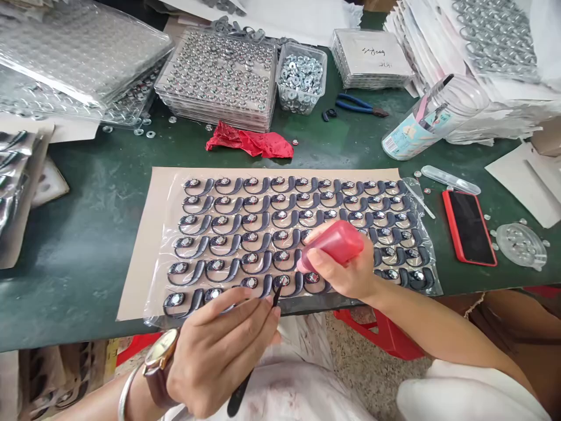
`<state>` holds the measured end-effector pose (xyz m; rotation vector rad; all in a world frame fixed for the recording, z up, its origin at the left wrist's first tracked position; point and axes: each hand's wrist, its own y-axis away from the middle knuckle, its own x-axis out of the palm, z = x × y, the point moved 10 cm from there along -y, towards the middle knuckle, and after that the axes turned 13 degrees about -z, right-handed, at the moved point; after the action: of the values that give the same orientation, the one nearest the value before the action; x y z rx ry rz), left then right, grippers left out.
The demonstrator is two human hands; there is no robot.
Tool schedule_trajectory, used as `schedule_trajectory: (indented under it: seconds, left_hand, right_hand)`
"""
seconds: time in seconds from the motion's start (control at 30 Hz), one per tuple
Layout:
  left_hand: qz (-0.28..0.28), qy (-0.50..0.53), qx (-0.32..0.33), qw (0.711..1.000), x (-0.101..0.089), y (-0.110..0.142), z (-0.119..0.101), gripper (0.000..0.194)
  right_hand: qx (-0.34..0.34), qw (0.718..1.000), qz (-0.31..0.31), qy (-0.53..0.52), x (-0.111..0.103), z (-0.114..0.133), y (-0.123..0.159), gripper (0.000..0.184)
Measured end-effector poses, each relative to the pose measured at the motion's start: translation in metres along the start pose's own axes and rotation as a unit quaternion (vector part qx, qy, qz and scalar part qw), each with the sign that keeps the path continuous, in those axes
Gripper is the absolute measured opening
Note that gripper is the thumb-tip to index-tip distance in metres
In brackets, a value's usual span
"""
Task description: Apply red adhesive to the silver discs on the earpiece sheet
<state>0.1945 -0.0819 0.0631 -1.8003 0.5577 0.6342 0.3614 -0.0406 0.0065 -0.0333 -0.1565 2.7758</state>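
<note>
My left hand (228, 345) is closed around dark tweezers (242, 393), whose tip touches or nearly touches a round part in the front row. In my right hand (350, 270) is a red squeeze bottle (335, 241), tilted with its nozzle end toward the lower left, over the parts. Beneath both hands lies a clear plastic tray (164, 245) on a cardboard sheet (140, 263). Rows of dark curved ear-hook pieces (219, 268) fill the tray, each with a round silver-centred part. My hands cover some pieces in the front rows.
Behind stand stacked trays of small round parts (214, 76), a tub of metal washers (301, 76), blue-handled pliers (357, 105) and a crumpled red cloth (249, 141). To the right are a plastic jar (412, 134) and a red-cased phone (470, 227). A person's leg shows at far right.
</note>
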Motion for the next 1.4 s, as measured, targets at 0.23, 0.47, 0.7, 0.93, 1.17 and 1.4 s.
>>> schedule_trajectory:
  seconds: [0.23, 0.47, 0.7, 0.93, 1.17, 1.4]
  left_hand:
    - [0.029, 0.003, 0.029, 0.999, 0.007, 0.01, -0.013, 0.015]
    - [0.044, -0.015, 0.048, 0.998, 0.011, 0.013, -0.023, 0.014]
    - [0.048, -0.006, 0.043, 0.998, 0.012, 0.017, -0.022, 0.016]
    - [0.047, -0.004, 0.04, 0.998, 0.01, 0.013, -0.02, 0.017]
    - [0.049, 0.002, 0.023, 0.999, 0.011, 0.013, -0.017, 0.019]
    - [0.051, 0.006, 0.021, 0.998, 0.011, 0.012, -0.016, 0.018]
  right_hand:
    - [-0.055, 0.996, 0.045, 0.05, 0.017, -0.007, 0.009, 0.015]
    - [-0.126, 0.987, 0.046, 0.089, 0.021, 0.008, 0.009, 0.015]
    - [-0.107, 0.988, 0.021, 0.113, 0.017, 0.006, 0.007, 0.011]
    - [-0.095, 0.992, -0.002, 0.077, 0.011, 0.003, 0.006, 0.011]
    - [-0.073, 0.992, -0.025, 0.098, 0.006, 0.0, 0.003, 0.011]
    - [-0.056, 0.993, 0.005, 0.105, 0.012, -0.009, 0.005, 0.013]
